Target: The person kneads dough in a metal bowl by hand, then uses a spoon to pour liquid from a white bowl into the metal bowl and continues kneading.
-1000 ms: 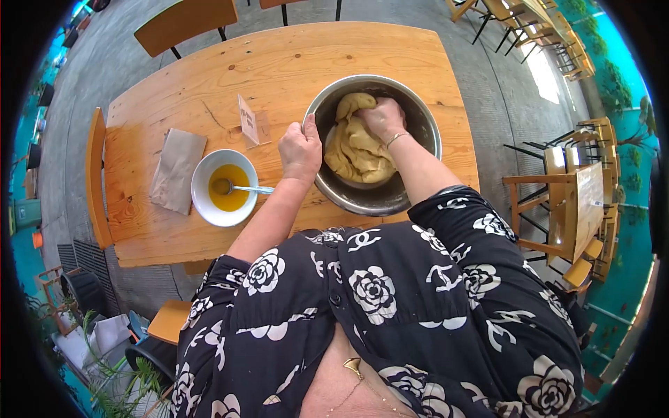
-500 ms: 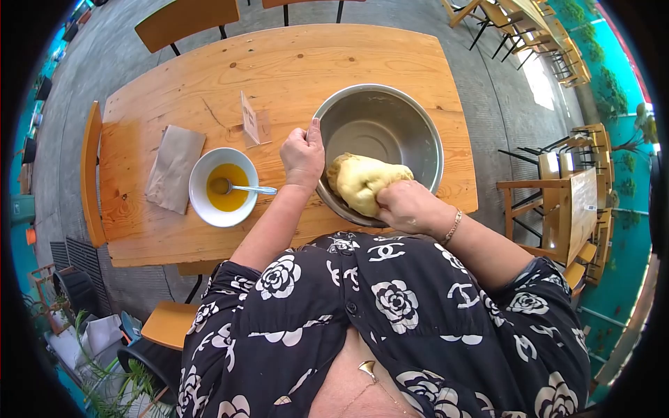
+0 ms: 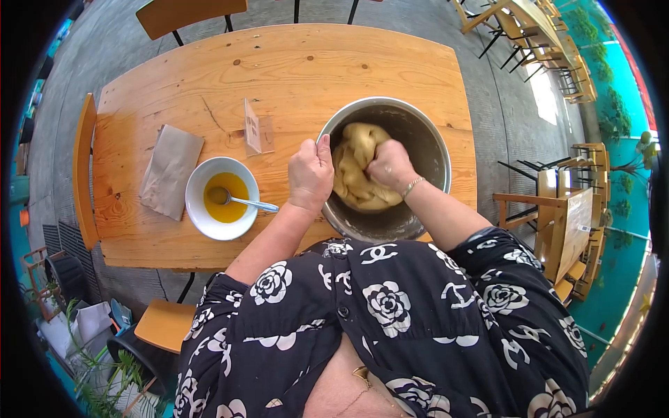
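My left hand (image 3: pixel 311 174) is clenched on the rim of the bowl (image 3: pixel 433 139) on the table (image 3: pixel 209 76), while my right hand (image 3: pixel 390 167) is closed on a fold of the dough (image 3: pixel 354 150) inside it, which looks to be a soft, heavy, probably tacky lump, best gripped by a thick fold.

Bright even daylight, sharp centre, heavy fisheye warp w/ black edges

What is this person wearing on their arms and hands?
No gloves: the left hand and the right hand are both bare. A thin bracelet circles the right wrist. The sleeves are black with a white flower print and end near the elbows, leaving the forearms uncovered.
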### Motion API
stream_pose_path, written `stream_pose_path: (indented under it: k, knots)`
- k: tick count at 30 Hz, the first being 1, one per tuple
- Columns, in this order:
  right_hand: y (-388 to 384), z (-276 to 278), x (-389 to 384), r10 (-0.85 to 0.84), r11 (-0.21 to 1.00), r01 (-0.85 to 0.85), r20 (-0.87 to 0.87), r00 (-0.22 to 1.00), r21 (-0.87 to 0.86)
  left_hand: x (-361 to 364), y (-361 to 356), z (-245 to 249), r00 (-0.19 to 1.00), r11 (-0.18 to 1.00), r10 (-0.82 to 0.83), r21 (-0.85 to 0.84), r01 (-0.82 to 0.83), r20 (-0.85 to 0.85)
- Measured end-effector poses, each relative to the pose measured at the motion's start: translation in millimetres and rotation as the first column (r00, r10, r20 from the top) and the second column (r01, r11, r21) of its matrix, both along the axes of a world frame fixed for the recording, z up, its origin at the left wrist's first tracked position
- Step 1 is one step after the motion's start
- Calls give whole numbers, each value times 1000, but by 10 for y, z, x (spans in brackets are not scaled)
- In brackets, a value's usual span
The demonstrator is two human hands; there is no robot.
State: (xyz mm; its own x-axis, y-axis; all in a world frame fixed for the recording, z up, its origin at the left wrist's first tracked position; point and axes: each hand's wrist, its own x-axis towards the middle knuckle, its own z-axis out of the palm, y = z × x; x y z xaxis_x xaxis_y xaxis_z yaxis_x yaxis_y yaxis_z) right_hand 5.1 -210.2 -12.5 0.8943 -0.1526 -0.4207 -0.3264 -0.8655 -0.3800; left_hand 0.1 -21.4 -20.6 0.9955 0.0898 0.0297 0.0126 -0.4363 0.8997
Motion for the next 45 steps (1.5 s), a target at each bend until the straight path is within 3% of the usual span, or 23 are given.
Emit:
stream_pose_path:
  k: [2, 5, 8, 12, 13, 16, 17, 19, 20, 22, 23, 26, 29, 32, 34, 39, 45]
  knots:
    - [-16, -2, 154, -110, 994, 110, 15, 994, 25, 41, -14, 24, 1000, 1000, 6, -1, -6, 29]
    - [-42, -141, 181, -267, 960, 236, 234, 935, 153, 19, -38, 63, 999, 999, 49, 14, -49, -1]
    - [-137, -315, 323, -384, 912, 302, 317, 867, 278, 12, -97, 16, 993, 993, 114, 26, -115, 20]
    - [-274, -90, 449, -432, 778, 404, -58, 900, 482, 56, -116, 27, 991, 990, 132, 40, -133, 6]
    - [-284, 52, 438, -346, 834, 378, -153, 926, 402, 77, -124, 0, 992, 991, 121, 61, -122, 23]
    - [-114, 600, 102, -45, 999, 42, 143, 989, 25, 119, -107, -87, 995, 989, 93, 113, -97, 45]
    - [-55, 677, -33, 120, 988, -101, 170, 978, -115, 124, -104, -89, 995, 989, 85, 116, -89, 44]
    - [92, 798, -259, 441, 848, -353, 158, 883, -394, 136, -101, -55, 997, 992, 67, 103, -69, 24]
    - [164, 852, -352, 555, 810, -508, 104, 825, -291, 142, -95, -21, 998, 994, 58, 88, -58, 4]
    - [171, 558, -538, 691, 680, -555, 168, 703, -479, 145, -87, -5, 999, 996, 44, 74, -43, -12]
    - [153, 474, -504, 642, 693, -525, 92, 761, -494, 147, -80, -13, 999, 996, 41, 75, -40, -9]
    - [70, 275, -521, 637, 654, -435, 140, 758, -619, 135, -63, -22, 998, 997, 53, 60, -52, -21]
    - [129, 437, -378, 548, 685, -474, -37, 836, -554, 154, -79, -33, 998, 997, 62, 50, -61, -18]
    - [41, 329, -216, 542, 705, -464, -14, 840, -537, 126, -72, 10, 997, 996, 74, 51, -72, -31]
    - [33, 241, -186, 488, 773, -373, 105, 866, -513, 120, -107, 9, 995, 994, 96, 58, -95, -17]
    - [184, 160, -170, 283, 924, -216, 183, 941, -317, 185, -111, -62, 991, 983, 130, 128, -130, 7]
    - [288, 219, -330, 126, 992, -124, 209, 970, -21, 240, -59, -49, 996, 980, 82, 179, -84, 17]
